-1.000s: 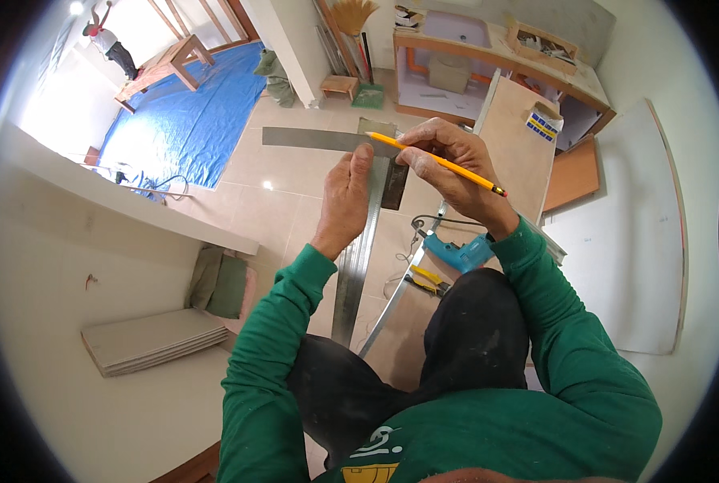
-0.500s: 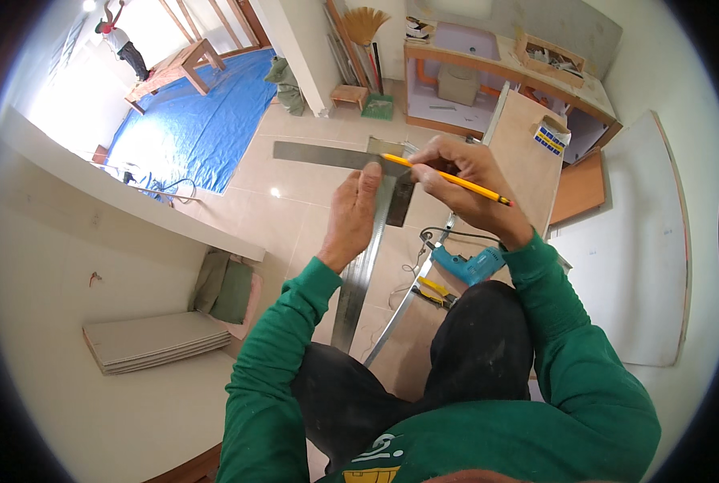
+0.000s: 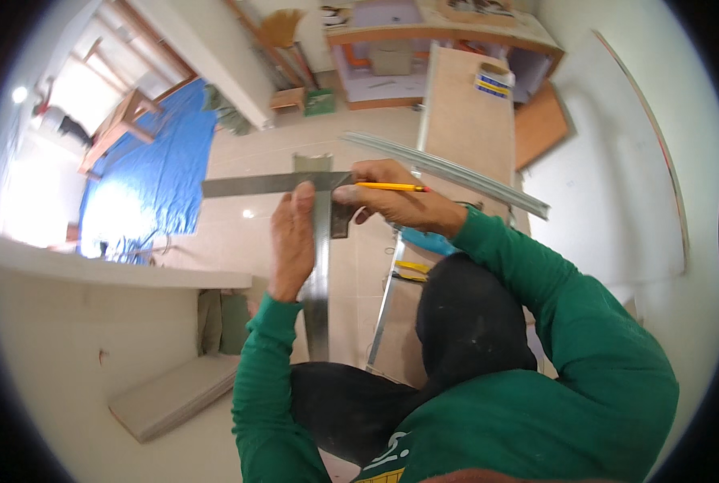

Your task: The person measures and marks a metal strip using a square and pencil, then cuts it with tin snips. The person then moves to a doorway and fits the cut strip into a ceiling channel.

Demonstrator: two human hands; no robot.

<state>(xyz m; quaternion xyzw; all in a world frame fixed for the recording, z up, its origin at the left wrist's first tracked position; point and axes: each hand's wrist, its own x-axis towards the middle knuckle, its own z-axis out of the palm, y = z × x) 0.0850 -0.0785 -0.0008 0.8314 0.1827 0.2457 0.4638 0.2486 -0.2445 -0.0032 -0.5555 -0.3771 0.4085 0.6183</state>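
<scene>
A steel try square (image 3: 247, 185) lies across a long metal channel (image 3: 317, 298), its blade reaching left and its dark stock hanging on the right. My left hand (image 3: 293, 237) is closed round the channel, with the thumb pressed on the square's blade. In my right hand (image 3: 399, 197) is a yellow pencil (image 3: 387, 187), nearly level, its red end to the right. The right fingers also touch the square at its corner. They hide the pencil's tip.
Another metal channel (image 3: 464, 179) lies slantwise beyond my right forearm. By my right knee are a blue power tool (image 3: 425, 241), partly hidden, and a yellow-handled tool (image 3: 412, 270). A long board (image 3: 468, 121) runs toward a counter (image 3: 440, 30). At far left, a person stands near a bench (image 3: 119, 129).
The view has turned, so my hands and the square sit further left. The pencil has tipped from a slant to nearly level. The slanting channel shows more.
</scene>
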